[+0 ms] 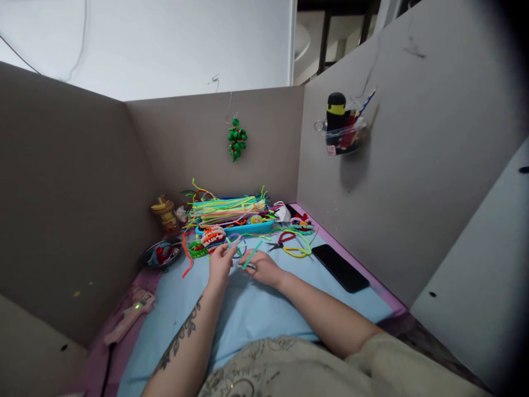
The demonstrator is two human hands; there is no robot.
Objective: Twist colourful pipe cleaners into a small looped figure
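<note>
My left hand [222, 261] is closed in a pinch on a thin pipe cleaner piece near the middle of the work surface. Close by on the right, my right hand [263, 268] has its fingers closed on a teal pipe cleaner [253, 255], which sticks up at a slant. Around the left fingertips shows a purple pipe cleaner loop [244, 242]; whether it is held or lies behind them I cannot tell. Just beyond the hands sits a ribbed orange and pink pipe cleaner piece [214, 236], beside a green one [198, 250].
A blue tray [260, 227] heaped with pipe cleaners stands at the back. Red-handled scissors [285, 240] and a black phone [341, 268] lie to the right. On the left are a dark bowl [144, 262] and a pink glue gun [131, 317] with a cord. Grey panels surround the table.
</note>
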